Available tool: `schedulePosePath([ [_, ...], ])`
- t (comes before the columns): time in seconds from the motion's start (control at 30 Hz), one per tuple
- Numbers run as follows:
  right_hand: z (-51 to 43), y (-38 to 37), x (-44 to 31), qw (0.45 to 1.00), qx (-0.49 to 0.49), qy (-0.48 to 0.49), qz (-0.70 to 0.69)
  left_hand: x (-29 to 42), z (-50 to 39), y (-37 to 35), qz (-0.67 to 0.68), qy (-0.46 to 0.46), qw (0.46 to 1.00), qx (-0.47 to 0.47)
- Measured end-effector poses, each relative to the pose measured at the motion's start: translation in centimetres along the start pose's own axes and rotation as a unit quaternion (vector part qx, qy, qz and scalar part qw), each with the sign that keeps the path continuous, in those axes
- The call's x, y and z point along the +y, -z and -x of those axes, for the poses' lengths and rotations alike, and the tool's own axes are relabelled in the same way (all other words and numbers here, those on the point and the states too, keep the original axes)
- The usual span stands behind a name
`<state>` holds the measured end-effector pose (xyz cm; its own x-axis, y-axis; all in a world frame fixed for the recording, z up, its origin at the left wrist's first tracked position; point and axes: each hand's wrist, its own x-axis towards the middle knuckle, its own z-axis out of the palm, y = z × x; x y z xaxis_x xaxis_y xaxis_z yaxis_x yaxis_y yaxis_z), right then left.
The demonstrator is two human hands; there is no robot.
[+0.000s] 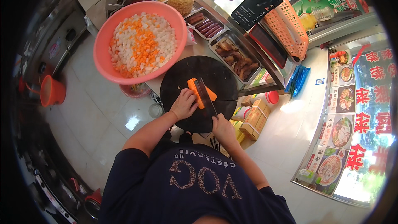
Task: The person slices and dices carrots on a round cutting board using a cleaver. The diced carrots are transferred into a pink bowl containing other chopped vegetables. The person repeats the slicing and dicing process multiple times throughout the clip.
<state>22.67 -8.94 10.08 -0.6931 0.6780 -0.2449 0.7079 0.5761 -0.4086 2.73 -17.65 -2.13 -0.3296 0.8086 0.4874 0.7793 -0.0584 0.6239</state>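
Observation:
On a round black chopping board [182,68] lies a peeled orange carrot [192,85], cut lengthwise. My left hand [185,103] presses curled fingertips against the carrot's near left side and holds it down. In my right hand [223,130] is the handle of a wide-bladed kitchen knife [205,93]. The blade points away from me and stands on edge along the carrot. To the right of the blade is another carrot piece [212,94], partly hidden by it. How deep the edge sits in the carrot I cannot tell.
A large pink basin [100,53] of diced white and orange vegetables overlaps the board's far left. Metal trays hold sausages [210,28] and cooked meat [238,59]. A phone [256,6] leans on an orange basket [295,37]. Cardboard boxes [255,119] sit low at right.

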Motion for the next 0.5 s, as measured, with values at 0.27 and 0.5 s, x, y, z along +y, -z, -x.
schedulePosePath([
  [0.27,-0.39,-0.65,0.24,1.000,0.009,-0.001,-0.013,-0.04,-0.14,0.09,0.010,0.000,1.000,0.000],
  [0.5,-0.62,-0.71,0.05,1.000,-0.014,-0.012,0.012,-0.10,-0.08,-0.03,-0.002,-0.007,1.000,0.001],
])
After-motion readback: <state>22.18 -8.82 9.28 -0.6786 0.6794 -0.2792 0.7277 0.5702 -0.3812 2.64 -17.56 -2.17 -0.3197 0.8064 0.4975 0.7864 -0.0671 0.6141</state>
